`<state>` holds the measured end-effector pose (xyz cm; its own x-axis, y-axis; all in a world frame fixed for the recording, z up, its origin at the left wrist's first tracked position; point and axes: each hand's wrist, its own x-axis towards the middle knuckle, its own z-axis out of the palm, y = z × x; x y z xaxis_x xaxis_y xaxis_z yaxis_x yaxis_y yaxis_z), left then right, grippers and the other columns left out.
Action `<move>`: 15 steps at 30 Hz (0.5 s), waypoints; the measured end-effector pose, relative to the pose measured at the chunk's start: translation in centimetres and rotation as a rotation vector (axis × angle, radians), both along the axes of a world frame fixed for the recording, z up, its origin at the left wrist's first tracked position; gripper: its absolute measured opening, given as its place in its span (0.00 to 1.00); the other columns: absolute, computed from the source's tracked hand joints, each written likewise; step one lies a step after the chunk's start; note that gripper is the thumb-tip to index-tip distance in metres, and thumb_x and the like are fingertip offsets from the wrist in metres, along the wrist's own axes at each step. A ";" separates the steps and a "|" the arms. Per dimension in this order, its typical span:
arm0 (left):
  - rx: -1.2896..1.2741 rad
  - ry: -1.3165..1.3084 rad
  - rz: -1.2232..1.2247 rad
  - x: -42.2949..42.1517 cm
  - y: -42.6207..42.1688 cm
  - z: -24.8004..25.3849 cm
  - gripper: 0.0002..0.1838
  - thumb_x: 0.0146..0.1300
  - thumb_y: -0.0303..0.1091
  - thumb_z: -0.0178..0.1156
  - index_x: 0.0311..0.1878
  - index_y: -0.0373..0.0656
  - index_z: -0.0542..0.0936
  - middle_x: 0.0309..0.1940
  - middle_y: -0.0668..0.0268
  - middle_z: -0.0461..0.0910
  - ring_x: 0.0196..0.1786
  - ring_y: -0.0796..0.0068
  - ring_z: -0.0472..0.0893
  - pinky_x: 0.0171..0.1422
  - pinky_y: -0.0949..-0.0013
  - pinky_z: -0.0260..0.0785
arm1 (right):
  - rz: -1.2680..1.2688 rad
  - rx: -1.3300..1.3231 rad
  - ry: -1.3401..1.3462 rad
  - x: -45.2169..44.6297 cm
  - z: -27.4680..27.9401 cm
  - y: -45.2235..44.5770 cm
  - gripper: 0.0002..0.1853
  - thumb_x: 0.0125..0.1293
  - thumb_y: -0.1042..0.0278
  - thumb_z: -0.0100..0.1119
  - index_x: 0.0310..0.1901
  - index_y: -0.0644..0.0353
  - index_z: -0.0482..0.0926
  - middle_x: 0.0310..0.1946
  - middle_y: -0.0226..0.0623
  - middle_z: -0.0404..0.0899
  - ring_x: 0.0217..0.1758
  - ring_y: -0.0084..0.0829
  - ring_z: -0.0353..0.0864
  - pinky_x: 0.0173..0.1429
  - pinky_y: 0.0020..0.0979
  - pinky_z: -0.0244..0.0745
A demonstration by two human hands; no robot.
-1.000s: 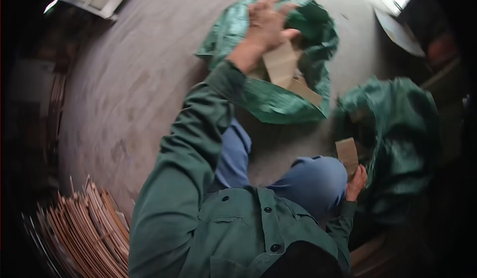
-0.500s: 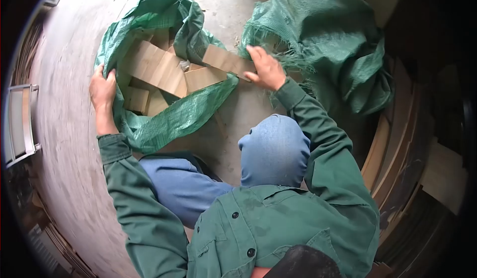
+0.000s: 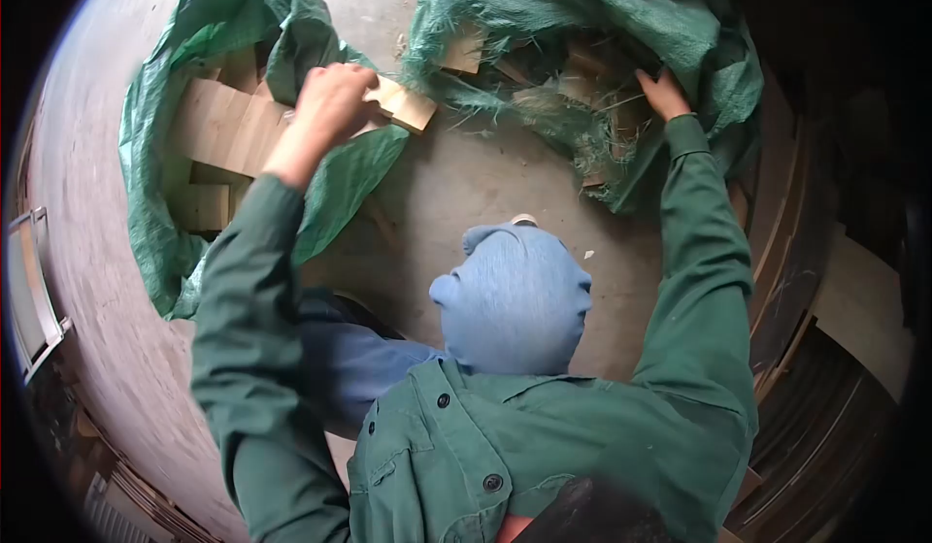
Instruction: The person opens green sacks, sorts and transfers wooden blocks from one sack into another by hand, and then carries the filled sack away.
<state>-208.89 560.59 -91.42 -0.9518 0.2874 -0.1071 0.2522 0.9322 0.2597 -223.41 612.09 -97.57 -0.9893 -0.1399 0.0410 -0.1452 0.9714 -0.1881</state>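
Observation:
My left hand (image 3: 333, 108) is closed around one end of a pale wood block (image 3: 406, 106), above the right rim of the left green woven sack (image 3: 155, 242). Wood pieces (image 3: 225, 124) lie inside that sack, partly covered by my arm. At the right, my right hand (image 3: 664, 94) grips the edge of a second green woven sack (image 3: 670, 9), its fingers partly hidden by the fabric. This sack has a frayed mouth, with several wood offcuts (image 3: 582, 77) showing in it.
Both sacks rest on a grey concrete floor (image 3: 466, 179), with my bent knee (image 3: 515, 300) just in front. Long boards (image 3: 777, 252) lean along the right side. A metal-framed object (image 3: 37, 291) stands at the far left.
My left hand has left the left sack's rim and now holds a wood block. My right hand has released the block and moved right onto the other sack. The view has shifted.

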 end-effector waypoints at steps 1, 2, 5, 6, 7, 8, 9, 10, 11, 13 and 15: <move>-0.045 -0.055 -0.040 -0.7 1.4 -2.8 0.14 0.47 0.36 0.68 0.38 0.46 0.80 0.37 0.60 0.81 0.43 0.56 0.79 0.49 0.57 0.69 | -0.043 -0.007 -0.060 0.2 0.0 -0.6 0.32 0.61 0.48 0.55 0.54 0.73 0.70 0.53 0.64 0.72 0.60 0.58 0.69 0.63 0.43 0.65; -0.155 -0.086 -0.035 -1.5 2.5 -6.6 0.17 0.45 0.38 0.68 0.40 0.46 0.80 0.39 0.61 0.80 0.45 0.58 0.79 0.49 0.55 0.69 | -0.086 -0.012 -0.118 0.3 -0.1 -1.2 0.33 0.60 0.48 0.56 0.54 0.73 0.70 0.54 0.64 0.71 0.60 0.57 0.69 0.63 0.43 0.66; -0.280 0.031 0.020 -1.5 5.5 -13.7 0.27 0.42 0.36 0.68 0.49 0.47 0.74 0.50 0.63 0.74 0.56 0.62 0.73 0.53 0.49 0.65 | 0.051 -0.044 -0.052 2.2 -2.7 -3.6 0.31 0.58 0.51 0.61 0.55 0.70 0.71 0.53 0.61 0.73 0.58 0.56 0.71 0.63 0.44 0.67; -0.346 -0.044 0.027 -1.3 6.3 -14.1 0.32 0.43 0.32 0.65 0.56 0.47 0.69 0.55 0.62 0.68 0.61 0.60 0.66 0.58 0.47 0.61 | 0.122 -0.012 -0.084 2.4 -3.1 -4.8 0.31 0.57 0.51 0.62 0.55 0.69 0.71 0.52 0.60 0.73 0.56 0.55 0.72 0.62 0.44 0.68; -0.351 0.006 0.031 -1.1 6.8 -14.6 0.32 0.43 0.31 0.64 0.57 0.46 0.69 0.55 0.62 0.68 0.61 0.59 0.66 0.59 0.46 0.60 | 0.194 0.019 -0.114 2.4 -3.5 -5.9 0.31 0.56 0.52 0.63 0.55 0.68 0.71 0.51 0.59 0.74 0.55 0.54 0.73 0.61 0.44 0.69; -0.355 0.061 0.036 -0.9 6.9 -15.3 0.32 0.44 0.30 0.63 0.57 0.46 0.69 0.55 0.61 0.68 0.61 0.58 0.66 0.60 0.46 0.59 | 0.208 0.051 -0.088 2.1 -4.0 -7.1 0.32 0.54 0.50 0.65 0.54 0.67 0.72 0.50 0.58 0.75 0.54 0.53 0.74 0.59 0.44 0.70; -0.360 0.114 0.041 -0.7 6.8 -15.7 0.32 0.44 0.29 0.62 0.58 0.46 0.69 0.54 0.60 0.68 0.61 0.57 0.66 0.61 0.46 0.58 | 0.222 0.081 -0.063 1.7 -4.7 -8.0 0.32 0.53 0.49 0.66 0.53 0.66 0.73 0.48 0.57 0.75 0.54 0.52 0.75 0.58 0.44 0.71; -0.359 0.143 0.000 -0.6 6.4 -16.0 0.30 0.48 0.31 0.60 0.58 0.45 0.69 0.53 0.59 0.69 0.57 0.56 0.69 0.60 0.49 0.60 | 0.223 0.095 -0.042 1.3 -5.9 -8.4 0.33 0.51 0.46 0.67 0.51 0.64 0.74 0.49 0.56 0.75 0.53 0.51 0.75 0.55 0.43 0.73; -0.366 0.146 -0.016 -1.1 6.2 -16.2 0.26 0.50 0.31 0.58 0.56 0.45 0.70 0.51 0.59 0.71 0.56 0.56 0.70 0.59 0.51 0.61 | 0.212 0.049 -0.069 0.4 -6.5 -8.3 0.32 0.52 0.45 0.66 0.52 0.63 0.74 0.50 0.55 0.75 0.53 0.51 0.75 0.56 0.43 0.72; -0.385 0.142 -0.046 -1.5 5.2 -17.2 0.20 0.54 0.32 0.56 0.52 0.44 0.73 0.46 0.59 0.74 0.54 0.57 0.72 0.58 0.55 0.64 | 0.195 -0.050 -0.130 -1.1 -7.2 -8.1 0.32 0.54 0.45 0.64 0.53 0.62 0.74 0.52 0.54 0.74 0.54 0.51 0.75 0.57 0.44 0.71; -0.175 0.152 -0.217 -2.9 4.4 -12.8 0.07 0.56 0.30 0.52 0.38 0.44 0.76 0.31 0.61 0.78 0.42 0.62 0.78 0.49 0.60 0.69 | 0.359 0.049 0.087 -3.1 -10.6 -5.6 0.32 0.57 0.42 0.59 0.56 0.57 0.74 0.51 0.50 0.76 0.53 0.47 0.75 0.57 0.41 0.70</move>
<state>-211.77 564.96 -104.21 -0.8794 0.4749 -0.0346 0.4734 0.8798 0.0440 -226.48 606.54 -108.19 -0.8698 -0.4816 0.1075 -0.4920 0.8630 -0.1144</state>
